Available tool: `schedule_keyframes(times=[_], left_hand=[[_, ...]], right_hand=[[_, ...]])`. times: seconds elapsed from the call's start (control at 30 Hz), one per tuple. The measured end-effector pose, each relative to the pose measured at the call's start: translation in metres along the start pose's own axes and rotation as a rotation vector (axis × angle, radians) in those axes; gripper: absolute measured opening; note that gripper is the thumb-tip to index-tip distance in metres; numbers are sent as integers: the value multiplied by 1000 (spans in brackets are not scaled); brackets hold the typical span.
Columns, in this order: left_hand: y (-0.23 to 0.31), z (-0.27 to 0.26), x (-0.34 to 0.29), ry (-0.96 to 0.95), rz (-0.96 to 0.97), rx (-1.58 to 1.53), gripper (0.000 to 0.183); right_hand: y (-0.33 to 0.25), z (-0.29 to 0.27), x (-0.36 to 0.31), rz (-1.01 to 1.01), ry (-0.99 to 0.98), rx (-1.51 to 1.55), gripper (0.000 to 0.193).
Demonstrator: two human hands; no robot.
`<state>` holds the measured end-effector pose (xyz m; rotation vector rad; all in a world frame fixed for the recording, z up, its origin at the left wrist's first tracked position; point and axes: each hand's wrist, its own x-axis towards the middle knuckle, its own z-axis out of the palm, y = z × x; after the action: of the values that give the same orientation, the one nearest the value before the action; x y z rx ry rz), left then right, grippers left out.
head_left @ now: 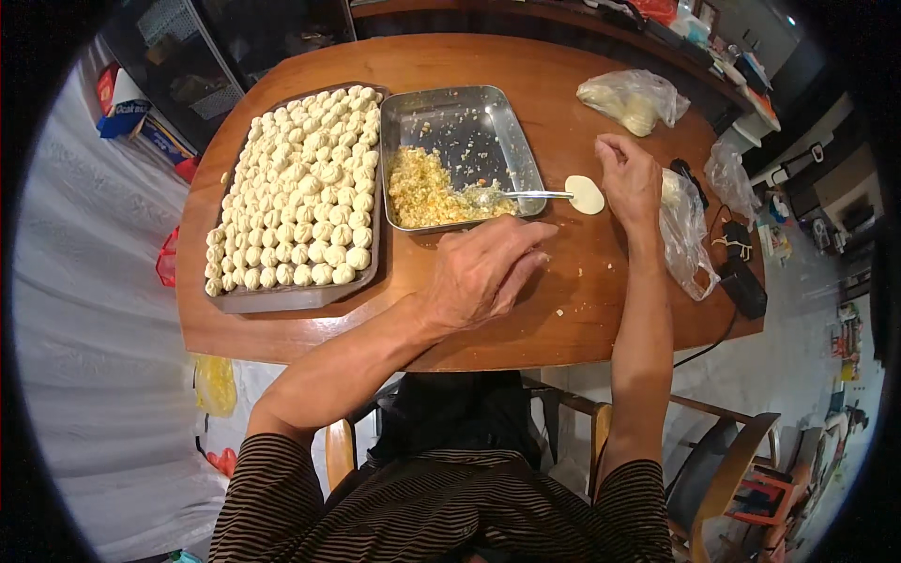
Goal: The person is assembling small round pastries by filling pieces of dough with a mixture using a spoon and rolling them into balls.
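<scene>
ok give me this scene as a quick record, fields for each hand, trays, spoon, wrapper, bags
left hand: resting on the wooden table, fingers curled, holding nothing visible
right hand: beside the round dough wrapper, whether touching is unclear
spoon: bowl in the filling, handle over the tray rim
metal tray: yellowish filling heaped in its near half
dark tray: rows of finished dumplings, nearly full
plastic bags: one with pale contents at the far right, another by the right forearm
</scene>
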<state>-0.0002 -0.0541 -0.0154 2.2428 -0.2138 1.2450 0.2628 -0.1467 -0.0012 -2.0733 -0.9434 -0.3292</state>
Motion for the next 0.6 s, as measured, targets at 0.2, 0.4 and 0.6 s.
schedule_keyframes(times=[0.2,0.4,0.6], left_hand=[[1,2,-1,-12,30,2,41],[5,6,0,-43,-26,-12,43],[16,15,-1,-92,-25,-39,46]], right_hand=[[6,-8,-7,-72,-183,-62,27],[3,-7,-14,-102,-288,-112,21],[7,-5,-21,-116,-333,-168,24]])
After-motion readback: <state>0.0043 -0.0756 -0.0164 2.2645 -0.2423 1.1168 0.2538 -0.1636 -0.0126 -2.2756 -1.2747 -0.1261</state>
